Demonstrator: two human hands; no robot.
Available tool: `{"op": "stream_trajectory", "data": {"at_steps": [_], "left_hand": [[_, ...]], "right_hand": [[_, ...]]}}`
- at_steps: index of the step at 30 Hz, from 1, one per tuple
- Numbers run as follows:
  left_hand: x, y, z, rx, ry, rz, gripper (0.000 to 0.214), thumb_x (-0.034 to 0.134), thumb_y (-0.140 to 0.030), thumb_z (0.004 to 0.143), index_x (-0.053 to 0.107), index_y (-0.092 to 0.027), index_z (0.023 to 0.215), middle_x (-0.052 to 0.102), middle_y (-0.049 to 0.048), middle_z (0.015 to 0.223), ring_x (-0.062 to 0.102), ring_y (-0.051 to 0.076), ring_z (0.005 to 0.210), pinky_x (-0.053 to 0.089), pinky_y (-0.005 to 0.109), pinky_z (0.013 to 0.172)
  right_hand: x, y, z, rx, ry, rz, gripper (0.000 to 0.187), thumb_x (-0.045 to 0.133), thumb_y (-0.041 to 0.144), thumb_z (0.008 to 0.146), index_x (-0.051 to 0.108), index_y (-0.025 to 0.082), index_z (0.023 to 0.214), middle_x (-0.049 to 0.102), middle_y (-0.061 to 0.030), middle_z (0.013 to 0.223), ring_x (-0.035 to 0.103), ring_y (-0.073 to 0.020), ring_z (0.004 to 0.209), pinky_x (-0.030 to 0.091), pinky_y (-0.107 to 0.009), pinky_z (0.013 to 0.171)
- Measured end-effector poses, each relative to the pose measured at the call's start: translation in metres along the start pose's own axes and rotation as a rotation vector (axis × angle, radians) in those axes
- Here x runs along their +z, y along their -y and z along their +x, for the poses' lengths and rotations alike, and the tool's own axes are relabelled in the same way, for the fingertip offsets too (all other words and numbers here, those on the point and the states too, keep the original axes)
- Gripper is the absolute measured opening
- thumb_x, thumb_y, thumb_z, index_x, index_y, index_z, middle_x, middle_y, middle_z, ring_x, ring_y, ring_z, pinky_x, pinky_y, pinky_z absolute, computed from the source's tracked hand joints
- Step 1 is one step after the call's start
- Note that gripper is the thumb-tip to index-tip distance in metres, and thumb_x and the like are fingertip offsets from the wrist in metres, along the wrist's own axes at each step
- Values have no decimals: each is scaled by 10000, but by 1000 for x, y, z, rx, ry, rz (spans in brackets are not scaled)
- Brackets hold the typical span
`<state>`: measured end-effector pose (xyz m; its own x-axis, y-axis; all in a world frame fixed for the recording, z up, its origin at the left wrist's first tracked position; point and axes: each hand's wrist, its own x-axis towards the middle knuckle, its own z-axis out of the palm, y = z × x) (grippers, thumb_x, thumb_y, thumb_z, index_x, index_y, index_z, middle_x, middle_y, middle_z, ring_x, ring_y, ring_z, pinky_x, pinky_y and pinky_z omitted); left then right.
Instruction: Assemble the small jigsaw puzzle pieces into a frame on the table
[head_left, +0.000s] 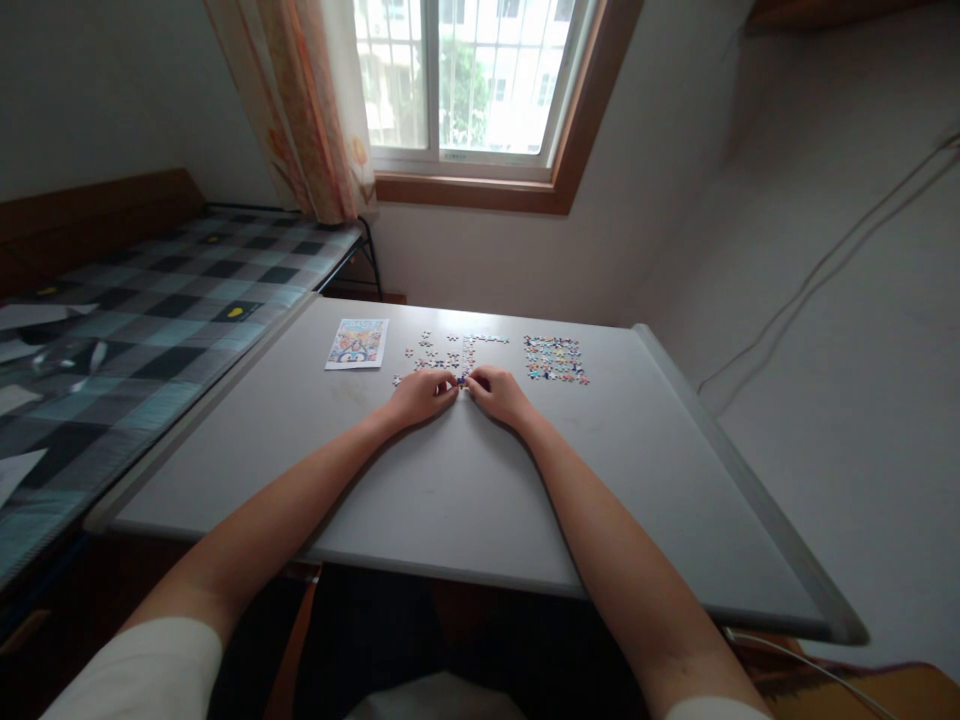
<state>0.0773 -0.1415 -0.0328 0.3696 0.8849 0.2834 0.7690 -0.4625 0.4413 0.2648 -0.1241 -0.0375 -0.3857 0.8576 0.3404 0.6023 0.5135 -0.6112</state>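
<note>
My left hand (pixel 422 395) and my right hand (pixel 496 393) meet at the middle of the table, fingertips closed on a small dark blue jigsaw puzzle piece (pixel 462 382) between them. Just beyond my fingers, joined puzzle pieces (pixel 468 352) form a narrow strip that turns right along the top. Loose pieces (pixel 426 350) lie scattered to the left of this strip, some partly hidden behind my left hand. A denser group of colourful pieces (pixel 555 358) is spread out to the right. Left of everything lies a printed picture card (pixel 358 344).
The white table (pixel 435 500) has a raised grey edge on its right side. At the left stands a bed with a checkered mattress (pixel 187 290), with papers and clear plastic on it. A window (pixel 465 85) and a curtain (pixel 300 110) are behind the table. A cable (pixel 810 270) hangs along the right wall.
</note>
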Motion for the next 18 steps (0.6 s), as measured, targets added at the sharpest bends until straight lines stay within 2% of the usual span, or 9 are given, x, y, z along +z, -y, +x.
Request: {"op": "stream_trajectory", "data": {"at_steps": [18], "left_hand": [[-2,-2,0,0,7,-17,252,514,-391,844,688,-209,854,676,13,728,558,126,616,359,226,562]], "right_hand": [[0,0,0,-12,1,-6,176,523,230,852,646,165,744,643,-35,742,527,-132,681,380,-246,658]]}}
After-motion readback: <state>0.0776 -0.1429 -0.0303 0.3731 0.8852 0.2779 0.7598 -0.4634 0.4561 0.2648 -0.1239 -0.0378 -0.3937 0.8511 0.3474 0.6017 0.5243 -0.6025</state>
